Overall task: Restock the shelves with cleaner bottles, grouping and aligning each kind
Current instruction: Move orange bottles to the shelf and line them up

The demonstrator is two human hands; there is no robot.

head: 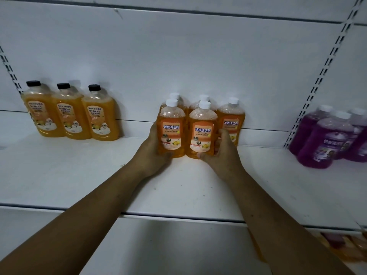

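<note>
From the head camera, a white shelf point(83, 175) runs across the middle, and the orange white-capped bottles sit at its centre against the back panel point(178, 56). The left hand point(156, 149) comes in from seven o'clock and wraps the left front bottle point(171, 132), with the thumb low on its front and the fingers curled round its outer side. The right hand point(221, 153) comes in from five o'clock and grips the right front bottle point(202, 133) the same way, thumb at the base, fingers tucked behind it. Both bottles stand upright on the shelf, touching each other, labels facing out. Directly behind them, toward twelve o'clock, stand two more of the kind, showing mostly their caps point(204, 97), and a fifth bottle point(231, 120) stands at the back toward two o'clock with nothing in front of it. At nine o'clock a row of three black-capped orange bottles point(71, 114) lines the back panel, and at three o'clock purple bottles point(325, 139) cluster beyond the slotted upright point(327, 72). I judge the job partly done: three kinds are grouped, but each group is small. The front pair looks to be getting squared up, the fifth bottle lacks a front partner, and much of the shelf awaits stock.
</note>
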